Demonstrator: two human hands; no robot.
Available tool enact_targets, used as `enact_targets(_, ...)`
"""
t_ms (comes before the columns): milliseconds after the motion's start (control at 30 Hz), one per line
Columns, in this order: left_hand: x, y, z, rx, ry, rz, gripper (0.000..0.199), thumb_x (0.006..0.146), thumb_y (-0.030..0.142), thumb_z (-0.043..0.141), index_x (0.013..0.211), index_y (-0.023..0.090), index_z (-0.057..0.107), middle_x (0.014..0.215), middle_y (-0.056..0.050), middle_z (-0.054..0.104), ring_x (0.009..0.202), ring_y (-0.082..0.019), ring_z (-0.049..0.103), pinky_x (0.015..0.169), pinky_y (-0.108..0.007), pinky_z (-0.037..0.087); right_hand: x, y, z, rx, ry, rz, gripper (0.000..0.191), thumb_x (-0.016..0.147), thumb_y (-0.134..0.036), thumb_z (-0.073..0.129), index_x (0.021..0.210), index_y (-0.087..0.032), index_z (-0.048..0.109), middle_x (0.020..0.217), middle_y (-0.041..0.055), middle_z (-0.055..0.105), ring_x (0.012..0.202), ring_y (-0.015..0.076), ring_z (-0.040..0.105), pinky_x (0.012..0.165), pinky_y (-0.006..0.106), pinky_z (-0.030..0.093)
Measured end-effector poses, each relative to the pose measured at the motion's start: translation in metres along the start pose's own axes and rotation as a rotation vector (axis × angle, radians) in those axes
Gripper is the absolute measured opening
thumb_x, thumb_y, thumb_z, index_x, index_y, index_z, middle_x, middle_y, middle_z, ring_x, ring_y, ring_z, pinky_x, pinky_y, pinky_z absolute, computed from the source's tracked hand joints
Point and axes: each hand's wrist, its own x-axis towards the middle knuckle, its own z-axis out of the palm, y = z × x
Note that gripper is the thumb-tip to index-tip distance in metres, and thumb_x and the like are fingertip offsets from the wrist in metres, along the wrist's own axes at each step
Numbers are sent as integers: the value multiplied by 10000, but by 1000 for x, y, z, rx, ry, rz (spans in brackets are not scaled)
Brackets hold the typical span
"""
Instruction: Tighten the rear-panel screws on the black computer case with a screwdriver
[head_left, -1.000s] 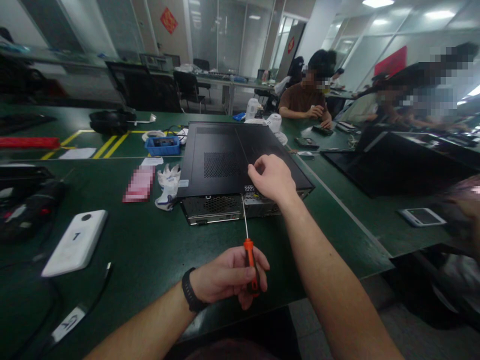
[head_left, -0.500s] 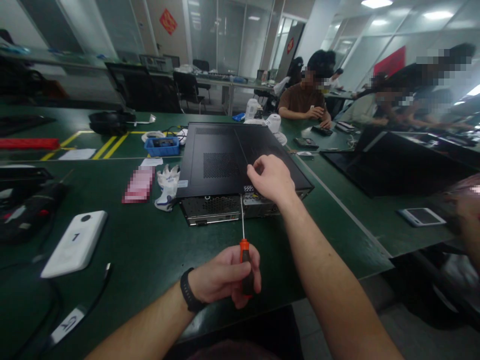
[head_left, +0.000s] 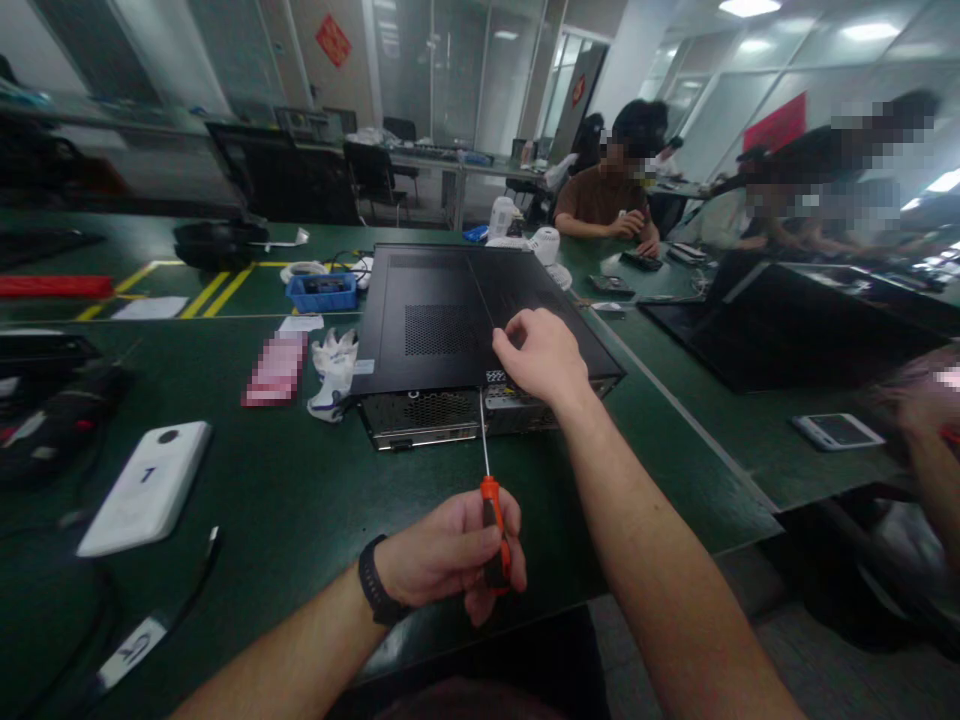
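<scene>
My left hand (head_left: 450,550), with a black watch band at its wrist, is closed around the orange and black handle of a screwdriver (head_left: 496,550). The thin shaft runs away from me to the rear edge of a black computer case (head_left: 442,290) lying flat. Its tip meets the edge beneath the top panel, though the exact contact point is too small to see. My right hand (head_left: 544,355) rests on top of the case near that edge, fingers curled, thumb toward the left. Its fingertips are partly hidden, so anything between them cannot be seen.
Left of the case lie a white glove (head_left: 332,370), a blue bin (head_left: 322,292) and a white power bank (head_left: 146,488) near a cable. A phone (head_left: 836,432) and a black panel (head_left: 757,325) lie to the right. A person (head_left: 600,200) sits across the table.
The screwdriver handle has turned in my left hand, showing more orange on its right side, and the left fingers have shifted slightly. My right hand stays on the case.
</scene>
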Motion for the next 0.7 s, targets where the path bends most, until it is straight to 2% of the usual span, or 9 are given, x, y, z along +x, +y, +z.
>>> enact_targets(67, -1, 4, 4, -13, 20, -30, 401, 950, 377, 706, 1252, 130, 615, 974, -116, 764, 587, -133, 725, 514, -195, 580, 0, 0, 0, 6, -1, 4, 268, 930, -455, 585, 789, -230, 616, 890, 92, 657, 850, 247, 585, 774, 392, 449)
enact_targets(167, -1, 7, 8, -5, 27, -52, 387, 897, 304, 770, 1201, 84, 673, 997, -128, 758, 632, -125, 730, 557, -193, 599, 0, 0, 0, 14, 6, 5, 269, 930, -455, 585, 780, -233, 612, 885, 89, 657, 840, 245, 581, 768, 392, 443)
enact_targets(300, 2, 1, 5, 15, 26, -10, 261, 895, 305, 780, 1053, 130, 668, 947, -82, 759, 538, -93, 690, 471, -158, 563, -1, 0, 0, 23, 14, 5, 266, 929, -452, 591, 780, -232, 608, 879, 90, 652, 843, 247, 579, 769, 392, 442)
enact_targets(433, 1, -3, 1, 13, 3, 12, 250, 920, 326, 754, 1029, 164, 599, 941, -76, 771, 475, -93, 676, 401, -127, 501, -1, 0, 1, 23, 24, -3, 259, 927, -442, 592, 774, -233, 601, 868, 81, 647, 836, 239, 577, 773, 387, 440)
enact_targets(533, 0, 2, 5, -31, -4, -23, 266, 939, 326, 727, 1114, 156, 619, 954, -92, 772, 571, -128, 728, 469, -167, 565, 0, 0, 0, 23, 20, -8, 262, 930, -444, 585, 775, -233, 599, 871, 81, 646, 836, 238, 577, 771, 386, 439)
enact_targets(600, 0, 6, 9, -41, 11, -44, 351, 914, 309, 754, 1188, 123, 637, 1003, -122, 768, 652, -143, 747, 547, -211, 616, 0, 0, 0, 21, 15, -6, 264, 929, -450, 584, 777, -234, 599, 878, 84, 649, 839, 242, 577, 766, 388, 438)
enact_targets(700, 2, 8, 12, 2, 49, -42, 346, 867, 279, 806, 1121, 91, 664, 987, -119, 760, 685, -134, 739, 580, -210, 625, 0, 1, 1, 19, 14, 0, 267, 928, -455, 586, 776, -236, 597, 883, 88, 651, 841, 247, 577, 765, 393, 440)
